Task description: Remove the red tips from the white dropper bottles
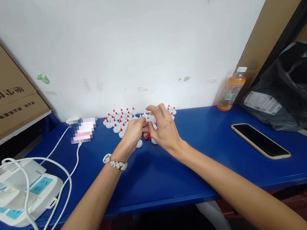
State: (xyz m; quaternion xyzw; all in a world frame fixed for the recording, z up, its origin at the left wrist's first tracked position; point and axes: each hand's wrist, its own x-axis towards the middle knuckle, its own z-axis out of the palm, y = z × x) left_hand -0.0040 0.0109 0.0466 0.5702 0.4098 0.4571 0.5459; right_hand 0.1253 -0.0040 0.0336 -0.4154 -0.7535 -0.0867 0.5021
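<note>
My left hand [135, 132], with a watch on its wrist, is closed in a pinch beside my right hand. A small red tip [145, 122] shows at its fingertips. My right hand [165, 129] pinches a white nozzle cap [151, 119] between thumb and fingers, its other fingers curved above. The fingers partly hide where the two pieces meet. Behind and left of my hands stand several white nozzle caps with red tips [117, 128]. Loose red tips [147, 138] lie under my hands, close to a white cap [139, 144].
A power strip [49, 188] with looped white cables lies at the left, near a blurred-out item [84, 130]. On the right are a phone [261, 141], an orange drink bottle [231, 90] and a dark plastic bag [279, 92]. A white wall [143, 47] backs the blue table [162, 175].
</note>
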